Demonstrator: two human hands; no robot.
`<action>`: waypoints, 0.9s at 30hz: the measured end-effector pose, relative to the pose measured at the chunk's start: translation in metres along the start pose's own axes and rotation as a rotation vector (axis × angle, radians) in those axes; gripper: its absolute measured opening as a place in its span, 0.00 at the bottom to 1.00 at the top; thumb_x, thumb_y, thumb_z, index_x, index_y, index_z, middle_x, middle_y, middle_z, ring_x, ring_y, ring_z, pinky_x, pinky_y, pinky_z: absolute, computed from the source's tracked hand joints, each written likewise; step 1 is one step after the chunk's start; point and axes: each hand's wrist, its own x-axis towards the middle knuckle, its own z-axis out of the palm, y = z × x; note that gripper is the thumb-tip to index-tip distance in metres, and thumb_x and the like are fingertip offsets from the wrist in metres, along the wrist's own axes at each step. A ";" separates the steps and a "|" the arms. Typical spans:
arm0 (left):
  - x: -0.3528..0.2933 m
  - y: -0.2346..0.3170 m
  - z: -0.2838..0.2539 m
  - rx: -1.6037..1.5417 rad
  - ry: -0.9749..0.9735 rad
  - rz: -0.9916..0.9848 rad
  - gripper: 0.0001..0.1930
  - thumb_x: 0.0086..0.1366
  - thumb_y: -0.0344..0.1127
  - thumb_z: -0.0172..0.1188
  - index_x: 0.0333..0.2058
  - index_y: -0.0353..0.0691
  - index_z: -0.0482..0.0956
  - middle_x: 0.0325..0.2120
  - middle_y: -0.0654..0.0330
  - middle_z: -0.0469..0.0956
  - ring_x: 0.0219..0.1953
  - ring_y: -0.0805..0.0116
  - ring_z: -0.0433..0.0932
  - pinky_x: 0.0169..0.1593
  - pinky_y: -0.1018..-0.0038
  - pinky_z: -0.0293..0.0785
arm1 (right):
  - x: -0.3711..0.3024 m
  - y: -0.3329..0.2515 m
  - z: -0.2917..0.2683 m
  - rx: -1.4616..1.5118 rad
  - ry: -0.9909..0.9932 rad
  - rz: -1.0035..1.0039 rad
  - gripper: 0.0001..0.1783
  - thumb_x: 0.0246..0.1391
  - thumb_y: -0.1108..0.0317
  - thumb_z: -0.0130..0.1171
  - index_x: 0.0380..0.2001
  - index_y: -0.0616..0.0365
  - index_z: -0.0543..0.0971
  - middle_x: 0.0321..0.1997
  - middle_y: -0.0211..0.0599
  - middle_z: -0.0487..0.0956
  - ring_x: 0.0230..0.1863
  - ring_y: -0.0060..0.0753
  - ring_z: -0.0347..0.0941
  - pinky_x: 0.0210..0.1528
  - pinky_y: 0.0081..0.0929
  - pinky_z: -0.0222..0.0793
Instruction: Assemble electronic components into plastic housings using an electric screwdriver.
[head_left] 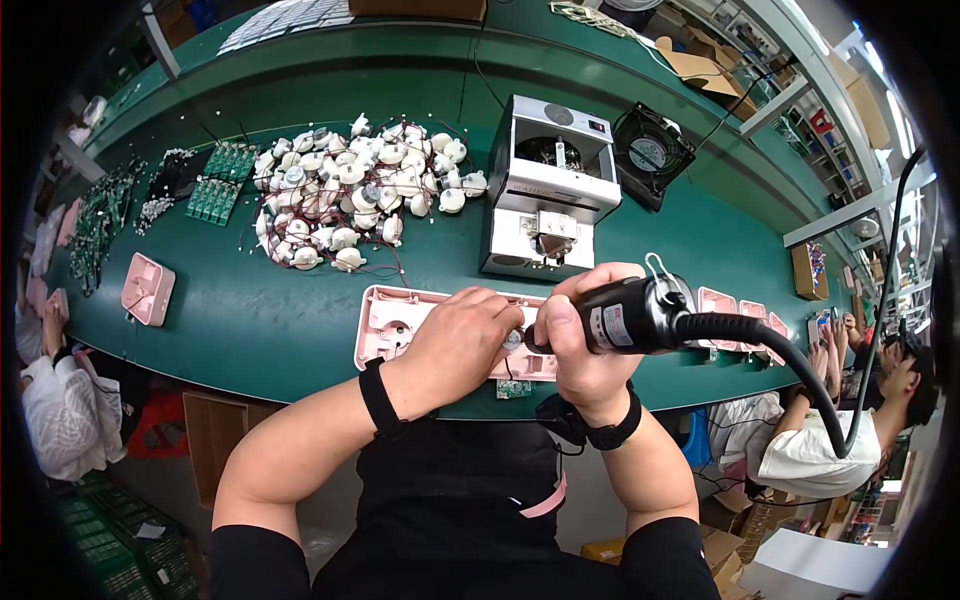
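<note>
A long pink plastic housing [375, 345] lies on the bench in front of me, its inner ribs facing up. My left hand [455, 345] reaches over it with bent fingers, their tips at a small round metal-faced part [513, 340] inside the housing. My right hand [585, 360] is wrapped round a black electric screwdriver [615, 315], tilted with its front end toward that round part; its tip is hidden by my fingers. A thick black cable [790, 345] runs from its back end to the right. A small green circuit board [513, 389] sits at the housing's near edge.
Behind the housing stand a heap of white motor units with wires [350, 190], a silver-and-black screw feeder [550, 190] and a black fan [652, 150]. Green circuit boards [222, 180] and a pink shell [148, 290] lie left, more pink shells [718, 305] right. People sit at both sides.
</note>
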 end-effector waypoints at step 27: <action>-0.048 -0.010 -0.023 0.314 -0.127 -0.012 0.56 0.49 0.67 0.69 0.69 0.40 0.59 0.67 0.49 0.61 0.71 0.50 0.58 0.72 0.50 0.52 | 0.059 -0.047 0.002 0.338 0.074 0.078 0.09 0.61 0.72 0.57 0.41 0.61 0.68 0.24 0.36 0.71 0.18 0.30 0.68 0.23 0.30 0.70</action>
